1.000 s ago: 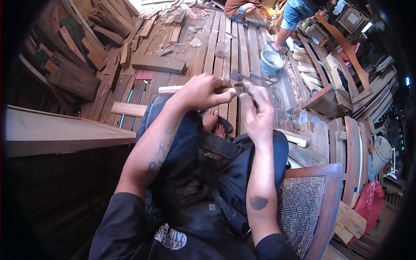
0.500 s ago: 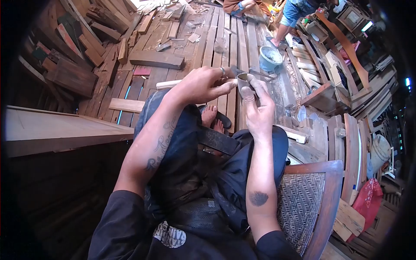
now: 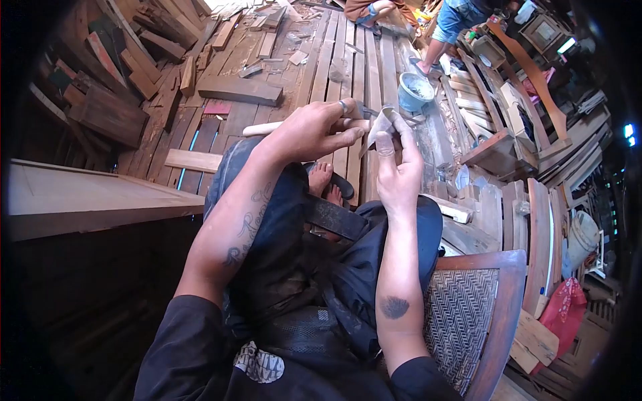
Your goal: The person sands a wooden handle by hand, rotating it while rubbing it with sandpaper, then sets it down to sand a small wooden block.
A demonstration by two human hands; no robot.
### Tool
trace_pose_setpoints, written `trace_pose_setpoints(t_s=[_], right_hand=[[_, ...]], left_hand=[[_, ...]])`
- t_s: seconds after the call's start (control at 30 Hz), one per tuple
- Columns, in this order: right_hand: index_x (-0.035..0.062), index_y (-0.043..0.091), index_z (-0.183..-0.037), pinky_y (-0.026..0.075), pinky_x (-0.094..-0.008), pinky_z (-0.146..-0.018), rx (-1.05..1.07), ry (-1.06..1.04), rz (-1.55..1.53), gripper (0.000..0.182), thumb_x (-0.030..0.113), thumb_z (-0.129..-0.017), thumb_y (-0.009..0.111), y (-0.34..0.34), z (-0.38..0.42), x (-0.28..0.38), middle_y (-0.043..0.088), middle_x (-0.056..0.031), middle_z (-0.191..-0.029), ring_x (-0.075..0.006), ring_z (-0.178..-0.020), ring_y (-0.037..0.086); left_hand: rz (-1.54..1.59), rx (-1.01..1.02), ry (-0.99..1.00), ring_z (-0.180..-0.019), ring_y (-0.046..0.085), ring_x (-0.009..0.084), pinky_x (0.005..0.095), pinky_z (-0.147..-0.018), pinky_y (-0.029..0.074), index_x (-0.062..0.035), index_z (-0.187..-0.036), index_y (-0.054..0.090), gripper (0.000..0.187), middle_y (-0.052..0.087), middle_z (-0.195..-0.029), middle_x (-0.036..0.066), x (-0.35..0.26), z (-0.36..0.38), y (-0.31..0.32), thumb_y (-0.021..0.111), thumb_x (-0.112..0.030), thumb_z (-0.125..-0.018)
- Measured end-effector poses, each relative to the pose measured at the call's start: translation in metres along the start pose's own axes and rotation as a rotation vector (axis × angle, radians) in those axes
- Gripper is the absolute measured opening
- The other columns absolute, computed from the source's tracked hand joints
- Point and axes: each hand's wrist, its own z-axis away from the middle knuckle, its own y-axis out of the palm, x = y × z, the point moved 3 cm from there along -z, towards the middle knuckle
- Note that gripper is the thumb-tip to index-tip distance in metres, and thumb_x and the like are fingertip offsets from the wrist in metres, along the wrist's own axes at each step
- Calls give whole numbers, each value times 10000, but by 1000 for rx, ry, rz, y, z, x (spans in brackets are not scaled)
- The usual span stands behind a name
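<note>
My left hand (image 3: 319, 129), with a ring on one finger, is closed round a pale wooden rod (image 3: 259, 129). The rod runs sideways above my left knee, and its end shows past my fingertips. Facing it, my right hand (image 3: 400, 159) pinches a bent piece of greyish sandpaper (image 3: 382, 125) between thumb and fingers. The sandpaper curls right at the rod's end, its inner side partly hidden by my fingers. Pale dust coats my right fingertips.
Wooden offcuts (image 3: 241, 90) lie over the plank floor. A light blue bucket (image 3: 416, 92) stands ahead. Two people are beyond it, one in denim shorts (image 3: 456, 21). A woven chair panel (image 3: 461, 314) is at my right, a pale wooden panel (image 3: 100, 197) at my left.
The sandpaper has turned from an open curl to a more folded shape, with a flap hanging toward the rod. My right hand has shifted slightly; my left keeps its hold.
</note>
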Motion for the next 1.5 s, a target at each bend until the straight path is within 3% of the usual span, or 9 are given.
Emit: trace_pose_setpoints(t_s=[0.23, 0.33, 0.57, 0.7, 1.1, 1.2, 1.33, 1.43, 1.5], right_hand=[[-81, 559, -1383, 529, -313, -944, 29, 57, -44, 486, 273, -1059, 634, -2, 0, 9, 680, -160, -1246, -191, -1121, 657], [-66, 566, -1383, 518, -317, -954, 38, 105, 18, 483, 284, -1058, 635, 3, 4, -12, 686, -144, -1228, -178, -1112, 649], [-61, 563, -1394, 505, -331, -991, 73, 85, 69, 468, 263, -1063, 625, -2, 5, -15, 681, -142, -1249, -181, -1136, 644], [-56, 545, -1420, 486, -336, -1030, 29, 76, -169, 442, 211, -1073, 601, -3, 0, 1, 667, -147, -1296, -193, -1194, 630], [-40, 535, -1444, 467, -335, -1052, 55, 18, 57, 484, 247, -1063, 620, -2, 3, -12, 645, -155, -1299, -209, -1213, 617], [-45, 540, -1441, 473, -329, -1042, 28, 64, -140, 483, 240, -1060, 625, -6, 0, 1, 634, -163, -1306, -208, -1221, 612], [-50, 529, -1437, 484, -324, -1024, 73, 83, -5, 493, 241, -1055, 638, -1, 6, -7, 634, -138, -1312, -181, -1210, 604], [-49, 526, -1436, 483, -329, -1027, 22, 87, -246, 494, 237, -1051, 645, -7, 1, 6, 619, -140, -1326, -181, -1211, 600], [-53, 539, -1425, 475, -330, -1028, 31, -1, 4, 507, 264, -1047, 654, -3, 2, 3, 636, -128, -1294, -178, -1194, 604]], left_hand=[[67, 61, -25, -748, 661, 354, 401, -703, 527, 19, -1084, 638, 278, 671, -823, 212, -4, 1, -1, 722, -218, -964], [-6, 25, 72, -752, 662, 338, 402, -711, 528, 17, -1084, 635, 257, 671, -836, 215, 1, 2, 1, 721, -194, -963], [75, 56, -15, -786, 673, 262, 395, -726, 530, 10, -1097, 629, 262, 680, -871, 208, 2, 3, 0, 739, -179, -952], [135, 37, -16, -773, 646, 242, 396, -720, 526, 11, -1098, 630, 262, 678, -862, 195, 1, 1, 2, 739, -180, -957], [184, 26, -24, -762, 596, 156, 348, -701, 506, 8, -1110, 661, 266, 682, -851, 144, 0, 5, 1, 751, -189, -955], [183, 20, -28, -755, 587, 151, 341, -697, 504, 6, -1121, 666, 272, 682, -850, 140, -4, 6, 1, 754, -191, -955], [166, 17, -41, -731, 577, 154, 335, -685, 498, 5, -1122, 669, 277, 671, -832, 138, -5, 8, -2, 759, -196, -953], [250, 23, -65, -718, 563, 144, 329, -677, 492, 4, -1113, 669, 276, 646, -807, 129, -6, 7, 1, 762, -198, -950], [197, 11, -30, -727, 570, 136, 329, -679, 495, 5, -1107, 667, 272, 660, -819, 129, -8, 9, -3, 760, -199, -954]])
